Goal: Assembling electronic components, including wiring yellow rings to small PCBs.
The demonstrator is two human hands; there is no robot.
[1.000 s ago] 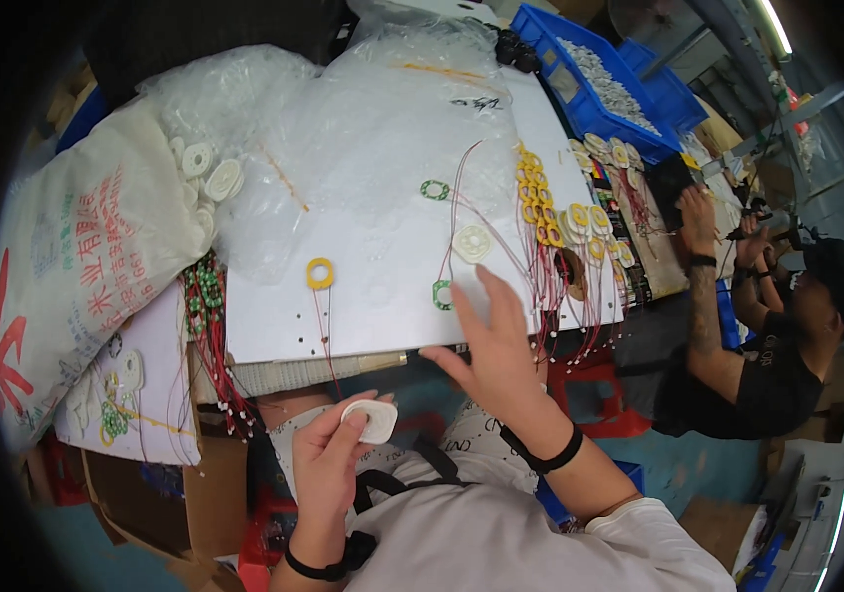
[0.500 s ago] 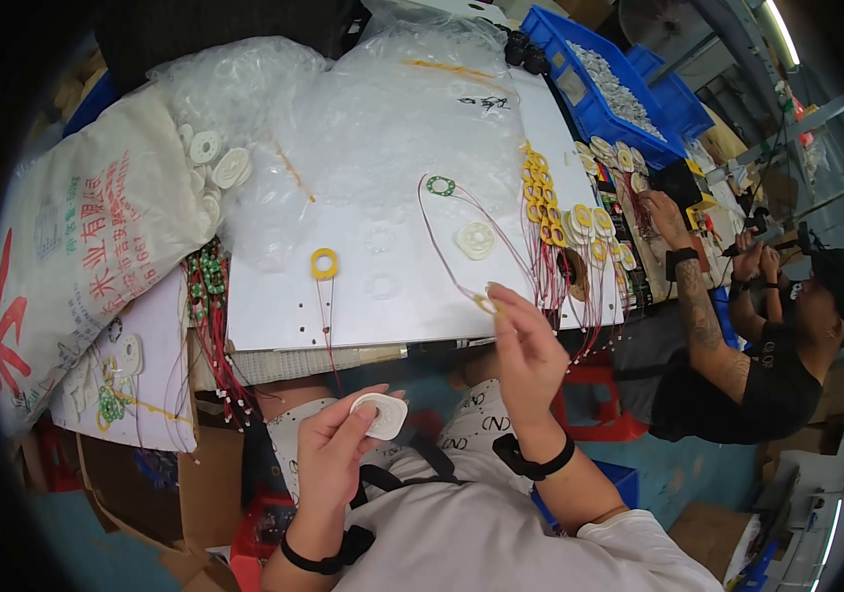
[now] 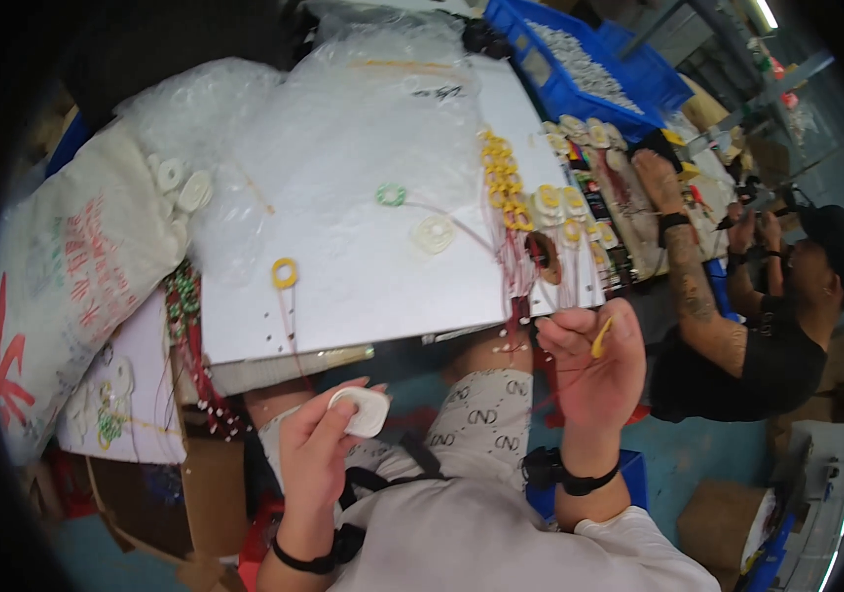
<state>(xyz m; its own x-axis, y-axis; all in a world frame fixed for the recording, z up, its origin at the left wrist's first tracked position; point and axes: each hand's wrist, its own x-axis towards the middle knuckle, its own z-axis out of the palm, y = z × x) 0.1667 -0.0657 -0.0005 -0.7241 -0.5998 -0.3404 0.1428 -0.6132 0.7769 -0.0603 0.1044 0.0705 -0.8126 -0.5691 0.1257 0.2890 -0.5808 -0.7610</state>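
Note:
My left hand (image 3: pixel 311 444) pinches a white rounded-square plastic disc (image 3: pixel 368 412) between thumb and fingers, over my lap. Off the table's front edge, my right hand (image 3: pixel 607 380) is raised with a yellow ring (image 3: pixel 601 337) gripped at the thumb, seen nearly edge-on; a thin lead trails from it. On the white tabletop (image 3: pixel 363 286) lie another yellow ring (image 3: pixel 285 273) with two leads, a green ring-shaped circuit board (image 3: pixel 391 194) with wires, and a white plastic disc (image 3: pixel 434 235). Several yellow rings (image 3: pixel 505 183) with dark red wires are heaped at the table's right side.
Clear plastic bags (image 3: pixel 343 128) cover the table's back. A white woven sack (image 3: pixel 86 257) with white discs leans at left, beside wired green boards (image 3: pixel 183 296). A blue crate (image 3: pixel 530 59) of small white parts stands far right. A co-worker (image 3: pixel 787 326) sits at right, one arm reaching over parts.
My right hand has moved right and back from the table, carrying the yellow ring and turning it edge-on. My left hand keeps the white disc. The whole view has shifted slightly.

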